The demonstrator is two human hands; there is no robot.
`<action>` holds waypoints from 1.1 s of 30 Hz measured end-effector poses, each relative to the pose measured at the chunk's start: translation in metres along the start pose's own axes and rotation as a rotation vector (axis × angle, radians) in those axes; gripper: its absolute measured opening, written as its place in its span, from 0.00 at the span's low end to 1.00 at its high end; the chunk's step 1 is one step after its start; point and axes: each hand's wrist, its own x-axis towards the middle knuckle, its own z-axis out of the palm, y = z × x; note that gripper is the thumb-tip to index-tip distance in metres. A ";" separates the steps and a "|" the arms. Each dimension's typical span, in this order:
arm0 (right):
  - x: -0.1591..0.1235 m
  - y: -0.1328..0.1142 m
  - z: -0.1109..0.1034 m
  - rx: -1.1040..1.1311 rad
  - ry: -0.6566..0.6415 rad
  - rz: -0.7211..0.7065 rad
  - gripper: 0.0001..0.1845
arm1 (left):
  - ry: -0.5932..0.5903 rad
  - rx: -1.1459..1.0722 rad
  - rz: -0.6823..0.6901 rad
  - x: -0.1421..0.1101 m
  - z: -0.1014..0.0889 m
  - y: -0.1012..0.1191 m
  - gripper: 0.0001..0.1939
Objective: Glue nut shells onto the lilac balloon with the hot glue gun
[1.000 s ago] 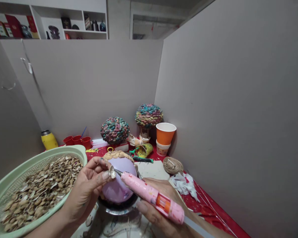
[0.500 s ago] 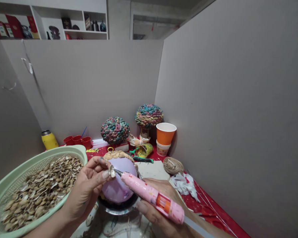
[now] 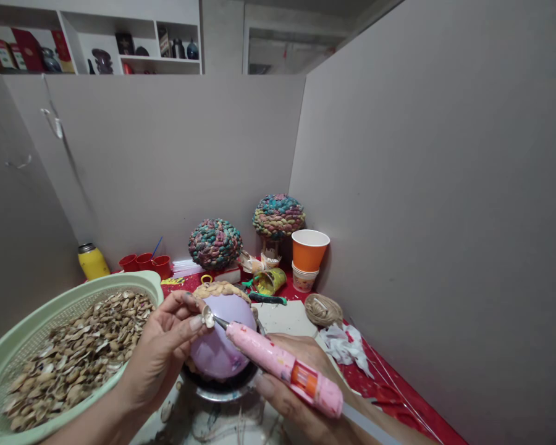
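Between thumb and fingers, my left hand (image 3: 162, 346) pinches a peanut shell half (image 3: 208, 317), its pale inner side toward the right. My right hand (image 3: 301, 377) is wrapped round a pink hot glue gun (image 3: 282, 364), a glue stick (image 3: 368, 425) coming out of its rear. The gun's metal nozzle meets the shell or is very close to it. Behind both, a lilac balloon (image 3: 222, 352) sits in a dark metal bowl (image 3: 220, 394). Tan shells (image 3: 220, 289) in a row cover the balloon's far upper part. Part of the balloon is hidden by my hands and the gun.
At left stands a green colander (image 3: 155, 287) full of loose shells (image 3: 83, 358). Two multicoloured shell-covered balls (image 3: 215, 243) stand at the back. An orange paper cup (image 3: 309, 252), a twine roll (image 3: 323, 309) and crumpled tissue (image 3: 345, 344) lie to the right, by a grey partition (image 3: 426, 216).
Almost nothing differs. The shell in my left hand has tilted or shifted very slightly at the nozzle; the right hand and glue gun hold their place.
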 end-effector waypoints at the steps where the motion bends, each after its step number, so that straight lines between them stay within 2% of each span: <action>1: 0.000 0.000 0.000 0.006 -0.001 -0.005 0.18 | -0.001 -0.003 0.000 0.000 0.000 0.000 0.11; 33: -0.001 0.001 -0.003 -0.056 -0.056 -0.060 0.15 | -0.002 -0.015 0.045 0.001 -0.003 -0.001 0.09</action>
